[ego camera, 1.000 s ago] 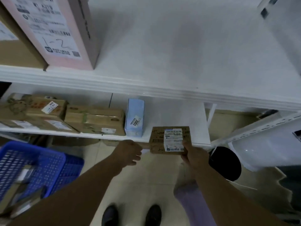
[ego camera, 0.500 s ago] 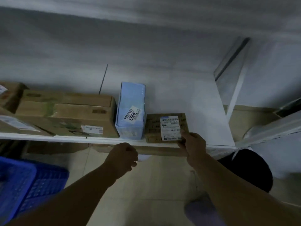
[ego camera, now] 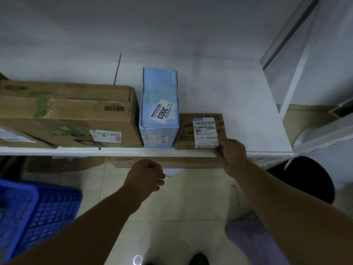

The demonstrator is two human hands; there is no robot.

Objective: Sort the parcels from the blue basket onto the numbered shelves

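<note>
1. Brown cardboard shows on the small brown parcel [ego camera: 198, 131], which lies flat at the front edge of the white shelf [ego camera: 114, 151] with its white barcode label facing up.
2. The right hand [ego camera: 232, 155] holds the parcel's front right corner, its fingers [ego camera: 221, 145] curled over the corner beside the label.
3. The left hand [ego camera: 146, 175] hangs in front of the shelf edge and below it, apart from every parcel; its fingers are loosely curled and hold nothing.
4. A light blue box [ego camera: 158, 115] stands upright just left of the parcel, and its label reads 3003.
5. A large cardboard box [ego camera: 72, 115] lies against the blue box's left side.
6. The blue basket [ego camera: 28, 211] sits low at the left, on the tiled floor [ego camera: 191, 207]; I cannot tell what is inside it.
7. A black round object [ego camera: 309, 180] stands on the floor under the shelf's right end.
</note>
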